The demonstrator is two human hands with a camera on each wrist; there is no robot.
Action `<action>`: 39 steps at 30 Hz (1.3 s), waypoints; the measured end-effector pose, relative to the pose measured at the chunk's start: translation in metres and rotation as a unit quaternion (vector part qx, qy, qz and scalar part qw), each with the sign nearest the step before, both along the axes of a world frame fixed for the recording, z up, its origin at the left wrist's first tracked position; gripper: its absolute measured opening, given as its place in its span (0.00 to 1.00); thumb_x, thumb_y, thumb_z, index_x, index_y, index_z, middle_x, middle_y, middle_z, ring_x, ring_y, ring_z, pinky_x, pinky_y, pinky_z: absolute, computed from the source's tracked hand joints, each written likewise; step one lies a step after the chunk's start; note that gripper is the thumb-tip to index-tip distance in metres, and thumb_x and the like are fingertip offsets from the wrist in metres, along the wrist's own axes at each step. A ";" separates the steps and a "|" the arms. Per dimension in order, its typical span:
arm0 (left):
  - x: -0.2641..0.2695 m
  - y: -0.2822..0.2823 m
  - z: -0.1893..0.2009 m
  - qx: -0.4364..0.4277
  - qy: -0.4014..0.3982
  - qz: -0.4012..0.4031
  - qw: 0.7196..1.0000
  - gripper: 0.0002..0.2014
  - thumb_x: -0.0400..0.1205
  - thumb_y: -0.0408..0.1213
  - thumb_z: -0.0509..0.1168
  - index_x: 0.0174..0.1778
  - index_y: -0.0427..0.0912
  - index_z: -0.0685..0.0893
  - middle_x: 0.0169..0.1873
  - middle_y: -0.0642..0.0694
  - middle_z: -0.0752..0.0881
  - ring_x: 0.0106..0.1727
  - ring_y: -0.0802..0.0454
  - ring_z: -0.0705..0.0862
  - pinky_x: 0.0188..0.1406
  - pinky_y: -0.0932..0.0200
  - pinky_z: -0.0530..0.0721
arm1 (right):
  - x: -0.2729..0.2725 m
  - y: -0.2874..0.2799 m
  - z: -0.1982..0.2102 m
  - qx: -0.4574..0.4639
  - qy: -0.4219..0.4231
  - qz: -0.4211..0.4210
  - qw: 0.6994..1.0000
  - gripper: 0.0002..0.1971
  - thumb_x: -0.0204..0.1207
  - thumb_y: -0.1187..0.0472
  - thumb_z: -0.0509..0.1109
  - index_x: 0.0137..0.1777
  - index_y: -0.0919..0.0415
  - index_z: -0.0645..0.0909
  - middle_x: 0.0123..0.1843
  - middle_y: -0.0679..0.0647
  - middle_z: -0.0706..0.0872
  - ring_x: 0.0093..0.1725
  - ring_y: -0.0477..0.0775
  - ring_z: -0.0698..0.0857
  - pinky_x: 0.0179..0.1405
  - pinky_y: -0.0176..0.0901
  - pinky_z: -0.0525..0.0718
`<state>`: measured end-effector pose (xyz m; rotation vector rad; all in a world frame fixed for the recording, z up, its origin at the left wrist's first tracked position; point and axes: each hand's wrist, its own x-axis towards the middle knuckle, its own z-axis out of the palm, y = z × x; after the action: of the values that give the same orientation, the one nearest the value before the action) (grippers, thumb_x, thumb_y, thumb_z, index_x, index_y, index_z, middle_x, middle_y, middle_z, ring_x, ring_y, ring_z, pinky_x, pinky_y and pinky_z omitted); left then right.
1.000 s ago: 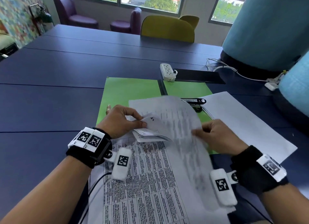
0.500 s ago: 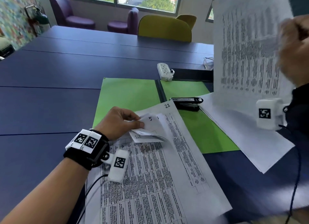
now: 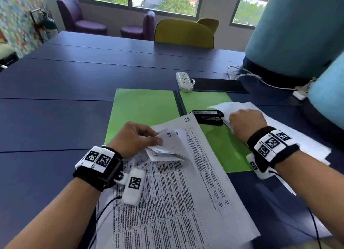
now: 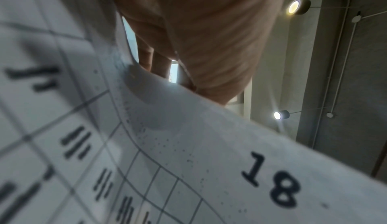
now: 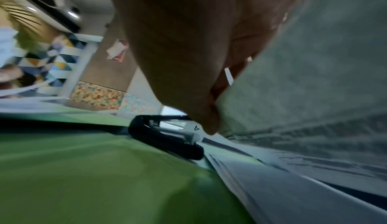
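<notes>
A stack of printed pages (image 3: 173, 198) lies in front of me, its flat top sheet numbered 21. My left hand (image 3: 135, 137) pinches several curled-up page corners (image 3: 168, 142), one numbered 5; in the left wrist view the lifted pages (image 4: 188, 144) show the number 18 under my fingers. My right hand (image 3: 245, 122) grips a single printed sheet (image 3: 223, 106) low over the white pile of sheets (image 3: 297, 141) at the right. In the right wrist view my fingers (image 5: 188, 72) curl round that sheet (image 5: 314, 78), just by the black stapler (image 5: 165, 138).
An open green folder (image 3: 147, 109) lies under the papers on the dark blue table (image 3: 55, 118). The stapler (image 3: 208, 116) sits on the folder's right half. Behind it are a white power strip (image 3: 184, 81), a black mat (image 3: 219, 85) and white cables (image 3: 260, 79). Teal padded shapes (image 3: 294, 33) stand at the right.
My right hand peeled a sheet off the stack, lifted it high to the right, and has now brought it down onto the right-hand pile. My left hand kept its pinch on the curled corners.
</notes>
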<state>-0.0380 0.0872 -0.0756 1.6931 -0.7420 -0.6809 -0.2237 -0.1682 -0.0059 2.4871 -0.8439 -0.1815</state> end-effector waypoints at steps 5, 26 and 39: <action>-0.001 0.000 0.002 -0.005 0.012 -0.002 1.000 0.05 0.69 0.32 0.83 0.36 0.42 0.95 0.37 0.39 0.94 0.39 0.44 0.89 0.57 0.38 0.88 | -0.001 -0.035 -0.010 0.072 -0.024 -0.090 0.993 0.09 0.81 0.55 0.63 0.51 0.58 0.82 0.55 0.58 0.87 0.54 0.63 0.86 0.46 0.48 0.77; 0.000 -0.004 -0.005 -0.006 0.023 -0.015 1.000 0.02 0.72 0.30 0.81 0.36 0.39 0.95 0.43 0.43 0.94 0.43 0.45 0.89 0.57 0.48 0.90 | 0.018 0.110 -0.025 0.448 -0.365 0.117 0.808 0.07 0.71 0.53 0.82 0.38 0.50 0.86 0.31 0.42 0.85 0.28 0.39 0.80 0.31 0.31 0.78; 0.002 -0.002 -0.006 -0.001 -0.024 -0.018 1.000 0.11 0.72 0.29 0.81 0.38 0.53 0.92 0.42 0.47 0.94 0.42 0.51 0.90 0.58 0.42 0.89 | 0.014 0.099 -0.036 0.498 -0.283 0.123 0.811 0.08 0.76 0.55 0.77 0.36 0.54 0.88 0.29 0.43 0.86 0.28 0.37 0.79 0.32 0.31 0.75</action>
<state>-0.0358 0.0854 -0.0818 1.7022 -0.8078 -0.6655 -0.2094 -0.0692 -0.0419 3.7334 -0.7153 0.3294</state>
